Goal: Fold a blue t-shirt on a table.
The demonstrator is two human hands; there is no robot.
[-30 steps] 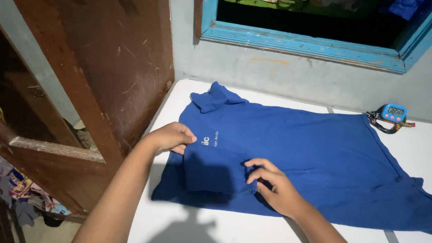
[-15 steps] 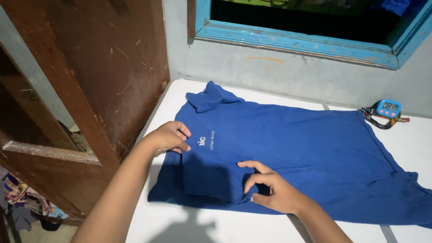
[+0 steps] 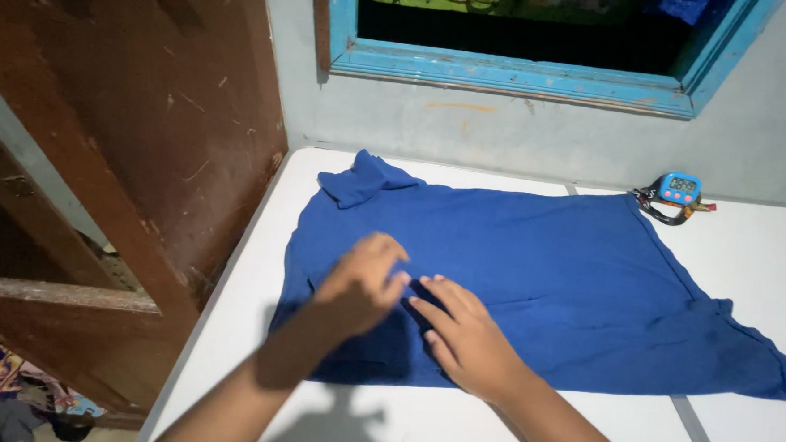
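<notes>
Blue cotton shirt (image 3: 534, 264) lies spread flat across a white tabletop (image 3: 768, 241), its collar end bunched toward the far left corner and its hem running off to the right. Both hands rest on the near left part of the cloth, where a sleeve appears turned in over the body. The left hand (image 3: 358, 282), blurred, has its fingers loosely curled and pressing down on the fabric, gripping nothing that can be made out. The right hand (image 3: 459, 332) lies open and flat just beside it, fingers extended and fingertips all but touching the left hand.

Smoothing a fold like this would likely go best with palms kept flat and the stroke drawn outward from the crease, so the layer beneath does not ripple or drag; the cloth near the right hem already shows a few wrinkles.

Beyond the shirt, a small blue digital timer (image 3: 679, 188) on a dark strap sits near the far edge of the tabletop. A scuffed brown wooden door (image 3: 148, 101) stands open at the left, and a blue-painted window frame (image 3: 508, 70) is set in the grey wall (image 3: 505, 133) behind.
</notes>
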